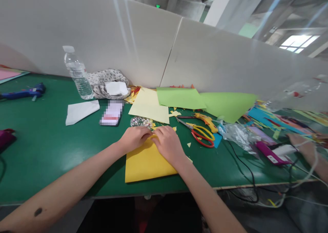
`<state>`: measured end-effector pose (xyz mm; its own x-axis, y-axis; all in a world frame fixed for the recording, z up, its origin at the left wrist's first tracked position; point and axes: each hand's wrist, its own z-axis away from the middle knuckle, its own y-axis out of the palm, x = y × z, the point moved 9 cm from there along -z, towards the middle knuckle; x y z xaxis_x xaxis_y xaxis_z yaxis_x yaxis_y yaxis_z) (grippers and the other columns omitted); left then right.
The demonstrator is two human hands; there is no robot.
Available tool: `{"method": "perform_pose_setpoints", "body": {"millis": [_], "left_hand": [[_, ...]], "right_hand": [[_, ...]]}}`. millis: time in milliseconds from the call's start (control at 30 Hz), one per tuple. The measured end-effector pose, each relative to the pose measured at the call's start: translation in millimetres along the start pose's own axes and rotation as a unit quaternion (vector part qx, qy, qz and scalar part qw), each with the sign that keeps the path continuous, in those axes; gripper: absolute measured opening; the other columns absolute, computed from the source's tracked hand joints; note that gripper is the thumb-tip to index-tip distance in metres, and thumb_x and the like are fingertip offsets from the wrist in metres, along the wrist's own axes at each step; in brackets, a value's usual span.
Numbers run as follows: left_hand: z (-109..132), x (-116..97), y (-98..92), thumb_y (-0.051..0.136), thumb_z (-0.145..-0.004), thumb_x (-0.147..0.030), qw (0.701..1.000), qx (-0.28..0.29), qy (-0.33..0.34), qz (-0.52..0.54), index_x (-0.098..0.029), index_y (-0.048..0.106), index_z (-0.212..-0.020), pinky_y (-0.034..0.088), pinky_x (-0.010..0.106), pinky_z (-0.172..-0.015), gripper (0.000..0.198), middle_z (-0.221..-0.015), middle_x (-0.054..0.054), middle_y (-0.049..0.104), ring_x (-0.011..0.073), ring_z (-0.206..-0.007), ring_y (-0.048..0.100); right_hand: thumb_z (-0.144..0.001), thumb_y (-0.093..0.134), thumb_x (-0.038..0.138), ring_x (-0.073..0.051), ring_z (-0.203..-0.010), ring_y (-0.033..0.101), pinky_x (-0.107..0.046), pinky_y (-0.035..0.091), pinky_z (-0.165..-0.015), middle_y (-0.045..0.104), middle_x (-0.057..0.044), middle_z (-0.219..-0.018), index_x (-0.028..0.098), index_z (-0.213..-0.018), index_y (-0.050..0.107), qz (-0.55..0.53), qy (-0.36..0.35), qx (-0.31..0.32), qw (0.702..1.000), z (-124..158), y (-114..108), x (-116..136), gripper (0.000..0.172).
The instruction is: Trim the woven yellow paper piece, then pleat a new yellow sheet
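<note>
Green tabletop [64, 142] — scissors [192, 127], phone [112, 113], scraps [174, 113] beyond yellow paper [147, 163], bottle [78, 74] farther back

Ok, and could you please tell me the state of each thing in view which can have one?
Yellow paper: on the table, far edge curled up
Left hand: bent fingers closed on that edge
Right hand: pinching that edge
Scissors: lying down; blade opening unclear
Yellow glue gun: lying down
Blue glue gun: lying down, cut off at picture's edge
Water bottle: standing, capped
Phone: face up, screen lit
</note>
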<state>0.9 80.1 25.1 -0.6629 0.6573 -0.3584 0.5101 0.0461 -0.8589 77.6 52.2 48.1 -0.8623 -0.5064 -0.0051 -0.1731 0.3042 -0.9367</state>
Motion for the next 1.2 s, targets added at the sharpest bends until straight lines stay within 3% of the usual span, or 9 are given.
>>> {"method": "perform_pose_setpoints", "body": {"millis": [167,267,433,600,800,933,1033,1100,1200], "left_hand": [[2,-3,3.4,0.044,-0.085,-0.017,1.000,-0.003,0.018,-0.021,-0.022,0.062,-0.088,0.042,0.020,-0.057,0.019,-0.089,-0.002,0.068,0.0145,-0.083,0.062],[1,-2,4.6,0.043,-0.085,-0.017,0.999,-0.011,0.016,-0.031,-0.023,0.063,-0.087,0.041,0.020,-0.056,0.020,-0.091,-0.002,0.068,0.0143,-0.083,0.062],[2,-2,7.6,0.044,-0.085,-0.018,0.998,-0.015,0.025,-0.047,-0.023,0.063,-0.086,0.039,0.019,-0.053,0.020,-0.089,-0.002,0.068,0.0139,-0.083,0.062],[2,-3,6.9,0.043,-0.084,-0.015,0.998,-0.019,0.029,-0.060,-0.022,0.063,-0.086,0.039,0.019,-0.052,0.021,-0.089,-0.002,0.068,0.0136,-0.082,0.062],[4,-5,6.6,0.041,-0.086,-0.017,0.997,-0.020,0.033,-0.070,-0.023,0.063,-0.089,0.042,0.020,-0.057,0.023,-0.092,-0.001,0.067,0.0137,-0.084,0.062],[5,-10,8.5,0.038,-0.088,-0.018,0.995,-0.009,0.051,-0.083,-0.021,0.063,-0.090,0.043,0.020,-0.057,0.025,-0.091,0.001,0.067,0.0144,-0.084,0.062],[5,-14,9.2,0.037,-0.088,-0.016,0.993,0.000,0.069,-0.096,-0.020,0.063,-0.091,0.043,0.021,-0.057,0.026,-0.088,0.002,0.067,0.0151,-0.083,0.062],[5,-16,8.9,0.038,-0.087,-0.014,0.992,0.001,0.075,-0.104,-0.019,0.062,-0.091,0.044,0.021,-0.057,0.026,-0.087,0.003,0.067,0.0149,-0.081,0.062],[4,-18,8.8,0.039,-0.086,-0.012,0.990,0.001,0.083,-0.116,-0.019,0.062,-0.091,0.043,0.020,-0.055,0.025,-0.086,0.003,0.066,0.0141,-0.078,0.061]], "right_hand": [[-0.086,0.043,0.021,-0.021,-0.070,0.059,-0.029,0.036,-0.056,0.063,-0.009,-0.074,0.014,-0.085,0.059,0.099,0.057,0.063,0.991,12,16,13,0.018],[-0.087,0.037,0.014,-0.019,-0.054,0.059,-0.026,0.029,-0.047,0.061,-0.009,-0.060,0.013,-0.077,0.060,0.107,0.042,0.104,0.988,18,30,18,0.025],[-0.089,0.038,0.020,-0.016,-0.051,0.058,-0.026,0.023,-0.045,0.062,-0.006,-0.058,0.015,-0.071,0.059,0.082,-0.011,0.100,0.992,26,35,33,0.028],[-0.088,0.041,0.020,-0.013,-0.048,0.054,-0.025,0.022,-0.044,0.058,-0.001,-0.053,0.017,-0.065,0.056,-0.004,-0.125,0.042,0.991,39,24,82,0.028],[-0.087,0.042,0.023,-0.015,-0.046,0.053,-0.024,0.024,-0.043,0.058,0.000,-0.051,0.019,-0.060,0.053,-0.070,-0.177,0.011,0.982,39,23,139,0.029],[-0.086,0.042,0.025,-0.015,-0.047,0.054,-0.024,0.024,-0.044,0.061,-0.002,-0.054,0.018,-0.062,0.058,-0.109,-0.184,0.032,0.976,34,25,156,0.029],[-0.085,0.045,0.036,-0.011,-0.048,0.051,-0.024,0.017,-0.043,0.059,0.001,-0.052,0.017,-0.058,0.059,-0.186,-0.127,0.053,0.973,29,20,144,0.036],[-0.085,0.045,0.042,-0.008,-0.044,0.043,-0.024,0.015,-0.043,0.049,0.003,-0.044,0.016,-0.049,0.053,-0.269,-0.022,0.057,0.961,27,19,123,0.046],[-0.086,0.040,0.044,-0.006,-0.039,0.027,-0.024,0.014,-0.042,0.026,0.005,-0.038,0.016,-0.040,0.033,-0.404,0.151,0.041,0.901,33,24,90,0.054]]}}
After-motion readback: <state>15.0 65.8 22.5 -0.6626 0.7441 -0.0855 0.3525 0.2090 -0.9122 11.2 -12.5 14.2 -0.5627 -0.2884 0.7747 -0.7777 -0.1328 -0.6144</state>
